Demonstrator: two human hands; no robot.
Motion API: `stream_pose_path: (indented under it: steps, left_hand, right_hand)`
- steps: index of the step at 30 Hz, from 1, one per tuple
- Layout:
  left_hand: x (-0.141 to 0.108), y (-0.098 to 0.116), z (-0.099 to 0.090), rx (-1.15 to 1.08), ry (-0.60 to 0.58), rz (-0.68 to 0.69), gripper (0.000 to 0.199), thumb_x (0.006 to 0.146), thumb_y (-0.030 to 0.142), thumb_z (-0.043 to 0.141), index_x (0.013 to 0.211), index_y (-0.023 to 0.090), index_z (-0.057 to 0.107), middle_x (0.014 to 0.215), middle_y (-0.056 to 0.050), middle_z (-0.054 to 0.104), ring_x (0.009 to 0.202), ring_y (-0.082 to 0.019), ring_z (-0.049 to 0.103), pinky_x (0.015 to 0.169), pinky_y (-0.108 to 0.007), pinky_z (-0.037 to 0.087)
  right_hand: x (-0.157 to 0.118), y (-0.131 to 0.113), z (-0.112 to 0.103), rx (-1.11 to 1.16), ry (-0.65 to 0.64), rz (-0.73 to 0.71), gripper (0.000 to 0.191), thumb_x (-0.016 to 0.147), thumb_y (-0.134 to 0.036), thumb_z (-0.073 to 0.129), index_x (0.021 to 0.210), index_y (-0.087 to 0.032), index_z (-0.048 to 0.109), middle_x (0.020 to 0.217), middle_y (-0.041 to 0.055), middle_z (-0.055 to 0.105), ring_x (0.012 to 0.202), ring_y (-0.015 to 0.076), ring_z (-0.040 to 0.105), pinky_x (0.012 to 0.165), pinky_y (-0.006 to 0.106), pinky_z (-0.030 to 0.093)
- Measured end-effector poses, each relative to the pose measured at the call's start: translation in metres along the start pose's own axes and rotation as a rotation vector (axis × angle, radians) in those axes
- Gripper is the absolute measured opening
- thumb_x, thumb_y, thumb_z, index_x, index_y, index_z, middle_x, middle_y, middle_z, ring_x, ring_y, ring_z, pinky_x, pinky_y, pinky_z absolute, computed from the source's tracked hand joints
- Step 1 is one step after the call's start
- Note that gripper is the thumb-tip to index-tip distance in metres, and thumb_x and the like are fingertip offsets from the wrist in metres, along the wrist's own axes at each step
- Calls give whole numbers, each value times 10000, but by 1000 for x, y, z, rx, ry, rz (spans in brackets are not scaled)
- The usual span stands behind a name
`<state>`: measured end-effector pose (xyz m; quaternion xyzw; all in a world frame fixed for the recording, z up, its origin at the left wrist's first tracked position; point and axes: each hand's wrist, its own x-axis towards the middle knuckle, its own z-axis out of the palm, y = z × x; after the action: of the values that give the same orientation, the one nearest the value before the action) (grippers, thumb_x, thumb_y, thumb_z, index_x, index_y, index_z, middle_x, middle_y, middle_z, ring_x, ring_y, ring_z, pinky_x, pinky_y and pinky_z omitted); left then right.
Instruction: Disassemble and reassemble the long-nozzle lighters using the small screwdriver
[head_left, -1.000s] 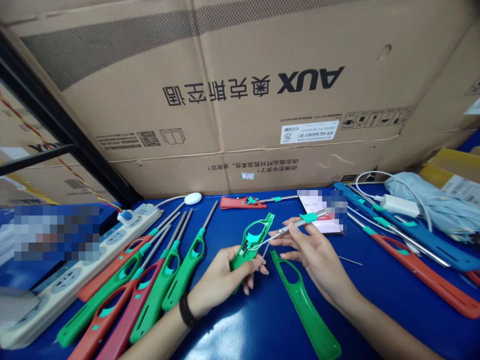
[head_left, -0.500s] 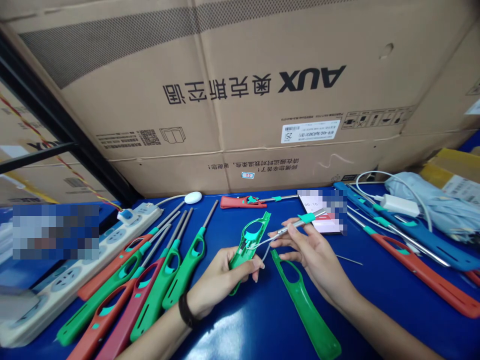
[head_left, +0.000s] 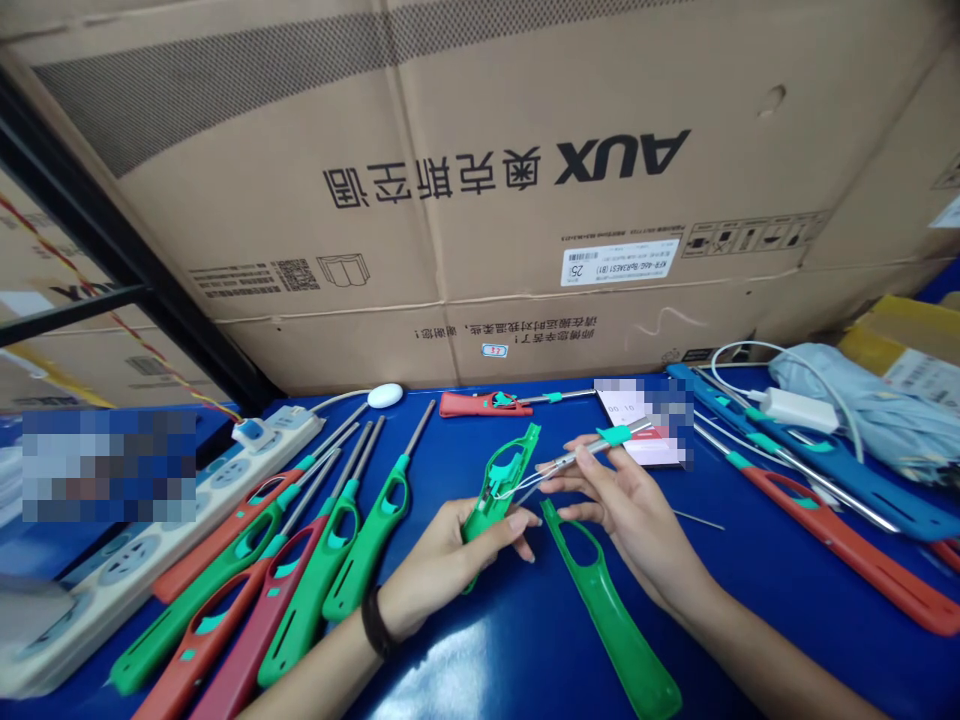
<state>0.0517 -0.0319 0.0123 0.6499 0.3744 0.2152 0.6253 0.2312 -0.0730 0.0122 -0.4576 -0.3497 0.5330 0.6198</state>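
My left hand (head_left: 450, 560) is closed around an open green lighter half-shell (head_left: 491, 505), which has a teal trigger (head_left: 506, 470) and small parts inside. Thin white wires (head_left: 517, 488) run from this shell to a metal lighter tube (head_left: 566, 462). My right hand (head_left: 637, 510) pinches that tube between thumb and fingers, close to its teal collar (head_left: 615, 435). Just below my right fingers, the other green half-shell (head_left: 619, 620) lies on the blue table, hollow side up. The left palm hides the lower part of the held shell.
Several assembled lighters (head_left: 367, 550) lie at left beside a white power strip (head_left: 217, 475). An opened red lighter (head_left: 476, 404) and a phone (head_left: 637, 455) lie at the back. Orange (head_left: 847, 540) and blue lighter pieces (head_left: 855, 470) fill the right side. A cardboard box (head_left: 480, 230) stands behind.
My left fingers have shifted slightly, and the wire that hung by them now lies nearer the tube. My right hand has barely moved.
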Motion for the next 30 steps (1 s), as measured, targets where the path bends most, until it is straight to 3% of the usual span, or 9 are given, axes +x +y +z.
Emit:
stream_pose_path:
  steps: [2,4,8,15,20,25,30]
  left_hand:
    - [0,0,0,-46,-22,-38,493,824,550,533,1022,125,684,799,-73,694,470,-70,406,433,-183,281]
    - [0,0,0,-87,-19,-69,565,839,601,463,1030,115,680,818,-89,693,479,-83,458,437,-187,319]
    - [0,1,0,-89,14,-138,629,857,635,388,910,105,721,603,-50,632,474,-104,489,446,-190,351]
    - [0,-3,-2,-205,-31,-51,384,859,480,543,951,144,704,849,-55,702,762,-145,601,696,-206,445]
    - [0,-2,-2,-290,-38,-58,284,799,414,647,900,148,656,834,-41,703,804,-150,624,753,-219,458]
    - [2,-4,0,-157,37,-24,271,788,409,636,801,139,622,702,-7,643,644,-113,565,603,-192,425]
    - [1,-7,1,169,206,156,257,813,396,595,805,141,625,631,17,549,547,-95,449,514,-202,348]
  right_hand:
    - [0,0,-1,4,4,-1,325,803,-452,630,982,-208,509,846,26,697,782,158,696,560,183,563]
    - [0,-1,-1,3,14,2,327,803,-450,631,980,-204,509,840,25,697,762,149,693,559,182,562]
    - [3,-2,-1,-8,57,1,339,789,-455,643,964,-192,519,832,34,701,715,134,681,521,169,547]
    - [6,-1,-4,-4,123,-41,342,802,-451,628,1001,-199,508,769,23,694,674,126,666,497,164,534]
    - [4,-2,-5,25,110,-46,343,826,-456,591,1040,-209,485,763,27,687,645,129,652,473,173,516]
    - [4,-2,-6,-1,28,-72,291,770,-405,671,939,-217,529,681,-33,595,575,94,582,422,159,473]
    - [1,-1,-7,-200,-69,-136,265,761,-386,676,681,-185,521,552,-81,439,358,23,377,314,156,313]
